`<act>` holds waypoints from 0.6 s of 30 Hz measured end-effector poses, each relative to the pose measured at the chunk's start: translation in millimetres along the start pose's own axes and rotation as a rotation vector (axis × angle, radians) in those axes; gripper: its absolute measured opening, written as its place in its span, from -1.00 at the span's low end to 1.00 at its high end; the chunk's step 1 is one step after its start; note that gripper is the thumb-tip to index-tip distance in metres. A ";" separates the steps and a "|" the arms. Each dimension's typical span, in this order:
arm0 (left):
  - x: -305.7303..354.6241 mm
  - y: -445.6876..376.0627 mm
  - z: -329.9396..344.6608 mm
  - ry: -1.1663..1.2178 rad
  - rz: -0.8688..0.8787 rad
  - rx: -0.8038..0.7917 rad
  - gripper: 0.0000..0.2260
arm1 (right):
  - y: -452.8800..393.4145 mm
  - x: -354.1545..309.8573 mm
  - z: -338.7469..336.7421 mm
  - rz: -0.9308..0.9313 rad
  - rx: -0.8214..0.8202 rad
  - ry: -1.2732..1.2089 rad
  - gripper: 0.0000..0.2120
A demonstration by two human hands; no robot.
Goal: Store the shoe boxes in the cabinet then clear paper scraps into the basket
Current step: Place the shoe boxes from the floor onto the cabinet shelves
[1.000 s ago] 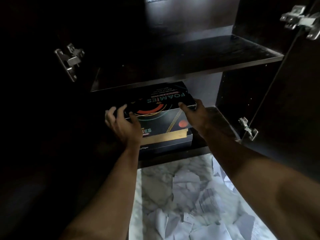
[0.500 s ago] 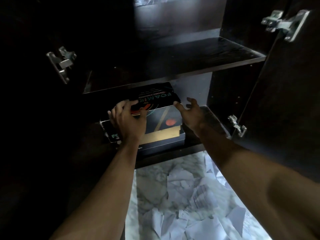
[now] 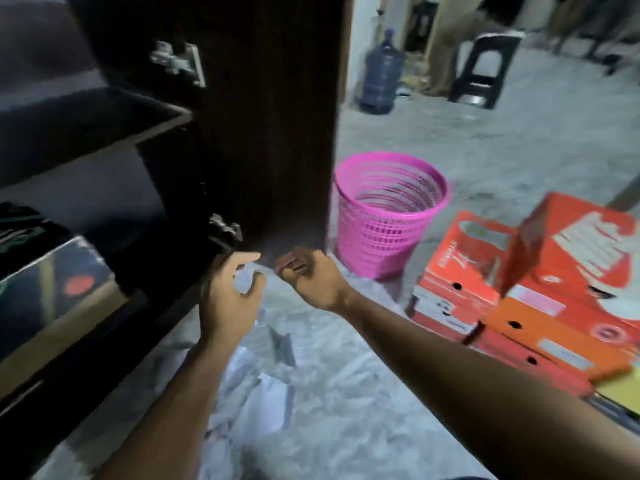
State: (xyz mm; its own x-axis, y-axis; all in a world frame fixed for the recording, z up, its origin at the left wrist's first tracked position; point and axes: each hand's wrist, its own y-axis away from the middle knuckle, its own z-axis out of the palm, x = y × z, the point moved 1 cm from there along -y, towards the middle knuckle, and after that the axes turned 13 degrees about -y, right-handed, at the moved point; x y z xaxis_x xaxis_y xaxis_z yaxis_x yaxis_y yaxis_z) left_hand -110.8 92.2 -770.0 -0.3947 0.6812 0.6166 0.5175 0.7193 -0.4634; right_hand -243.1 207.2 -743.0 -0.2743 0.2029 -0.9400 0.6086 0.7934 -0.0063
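Observation:
A dark shoe box (image 3: 59, 289) with a red dot lies on the cabinet's lower shelf at the far left, and another black box (image 3: 20, 223) rests on top of it. Both my hands are outside the cabinet, low in front of its open door (image 3: 270, 133). My left hand (image 3: 228, 303) has its fingers spread and holds nothing. My right hand (image 3: 311, 278) is loosely curled and empty. White paper scraps (image 3: 266, 400) lie on the marble floor under my arms. A pink mesh basket (image 3: 384, 216) stands just beyond the door. Several orange shoe boxes (image 3: 519, 306) are stacked on the right.
An upper cabinet shelf (image 3: 86, 123) shows at the left. Far across the floor stand a blue water bottle (image 3: 382, 71) and a black stool (image 3: 485, 67). A yellow flat thing (image 3: 620, 389) lies under the orange stack at the right edge.
Both hands have let go of the dark box and come out of the cabinet. My view has swung right, so the basket and the orange boxes are now in sight.

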 end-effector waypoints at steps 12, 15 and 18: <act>164.4 85.5 164.6 0.245 -0.044 -0.762 -0.82 | 158.4 127.5 -197.0 0.322 0.565 -0.058 -0.78; 182.2 86.4 206.8 0.311 -0.249 -0.881 -0.66 | 167.2 174.9 -223.0 0.482 0.758 -0.275 -0.64; 200.3 82.5 247.2 0.401 -0.400 -0.915 -0.57 | 161.9 213.0 -241.6 0.548 0.883 -0.440 -0.48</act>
State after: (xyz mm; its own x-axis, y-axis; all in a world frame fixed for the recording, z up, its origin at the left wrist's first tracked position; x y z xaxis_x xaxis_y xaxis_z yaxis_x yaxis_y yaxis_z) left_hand -334.8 321.6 -842.0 -0.4700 0.2051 0.8585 0.8431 0.3921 0.3680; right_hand -382.9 517.4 -861.8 0.3717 0.0413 -0.9274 0.9275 -0.0596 0.3691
